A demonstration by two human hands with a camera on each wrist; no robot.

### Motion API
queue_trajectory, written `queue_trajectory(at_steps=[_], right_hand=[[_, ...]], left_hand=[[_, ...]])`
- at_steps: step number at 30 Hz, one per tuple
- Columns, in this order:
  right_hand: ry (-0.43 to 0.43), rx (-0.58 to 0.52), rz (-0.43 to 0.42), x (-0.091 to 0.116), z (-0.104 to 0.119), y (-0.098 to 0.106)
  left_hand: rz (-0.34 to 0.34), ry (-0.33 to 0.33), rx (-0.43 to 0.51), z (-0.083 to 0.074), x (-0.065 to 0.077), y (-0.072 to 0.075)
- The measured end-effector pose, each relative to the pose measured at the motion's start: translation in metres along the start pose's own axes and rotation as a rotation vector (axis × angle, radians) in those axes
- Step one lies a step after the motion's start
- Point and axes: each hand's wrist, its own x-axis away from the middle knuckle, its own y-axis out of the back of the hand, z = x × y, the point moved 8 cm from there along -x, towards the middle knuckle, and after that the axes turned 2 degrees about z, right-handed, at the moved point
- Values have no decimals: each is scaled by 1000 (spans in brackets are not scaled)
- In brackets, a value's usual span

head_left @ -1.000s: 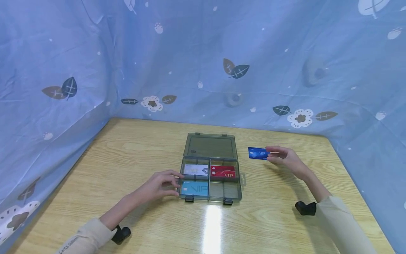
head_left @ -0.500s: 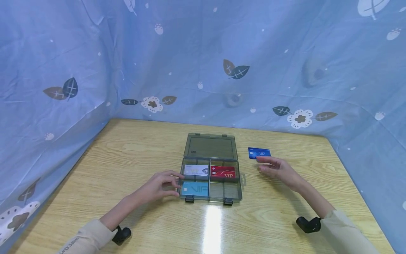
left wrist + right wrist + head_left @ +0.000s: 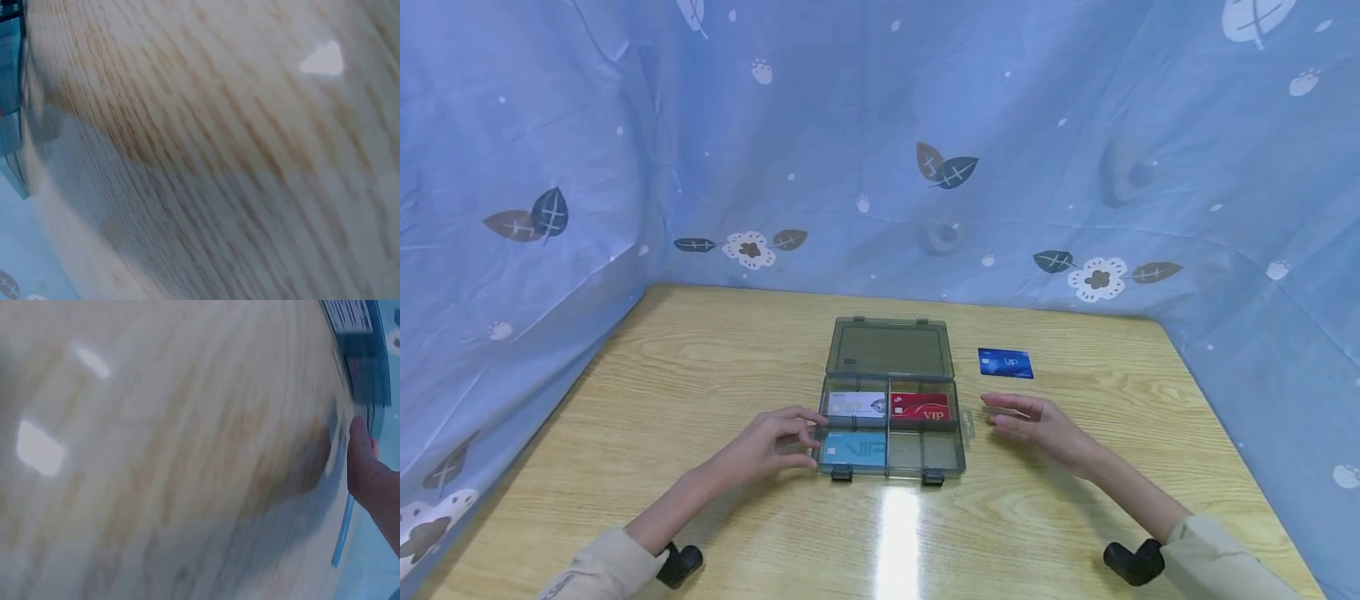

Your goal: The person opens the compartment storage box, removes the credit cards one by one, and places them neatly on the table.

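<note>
A smoky clear divided box [image 3: 943, 454] lies on the table with its lid [image 3: 891, 348] folded back. Inside, a white card [image 3: 856, 404] and a red card [image 3: 919, 407] fill the rear compartments, a light blue card [image 3: 853, 448] the front left one; the front right holds no card. My left hand [image 3: 771, 442] touches the box's left edge with loosely bent fingers. My right hand [image 3: 1037, 429], fingers relaxed, holds nothing right of the box. Behind it a dark blue VIP card [image 3: 1006, 363] lies flat. In the right wrist view the hand [image 3: 378, 481] shows between box [image 3: 365, 362] and card [image 3: 342, 534].
A wooden table [image 3: 730, 333] carries everything. Blue patterned cloth [image 3: 850, 125] rises along its back and sides. Two black latches [image 3: 932, 477] stick out at the box's front edge. A black wrist camera [image 3: 1135, 562] hangs by the right sleeve [image 3: 1213, 554].
My right hand has let go of the dark blue card, leaving it on the table, and has drawn back nearer the box. The left hand has stayed at the box's edge.
</note>
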Motion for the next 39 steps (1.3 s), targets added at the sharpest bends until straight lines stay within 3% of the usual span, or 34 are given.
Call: queue_trajectory(at_steps=[7, 16, 26, 32, 36, 39], right_hand=[[22, -88, 49, 0, 4, -23], [13, -30, 46, -6, 14, -43], [-4, 443, -111, -23, 39, -47], [17, 835, -179, -39, 52, -57], [-63, 1003, -170, -48, 54, -65], [-172, 1095, -106, -53, 55, -73]], left_hand=[[2, 6, 15, -1, 1, 0], [-11, -26, -39, -3, 1, 2], [-13, -35, -25, -3, 1, 2], [-6, -8, -5, -2, 1, 2], [-3, -8, -20, -2, 1, 2], [-2, -11, -18, -2, 1, 2]])
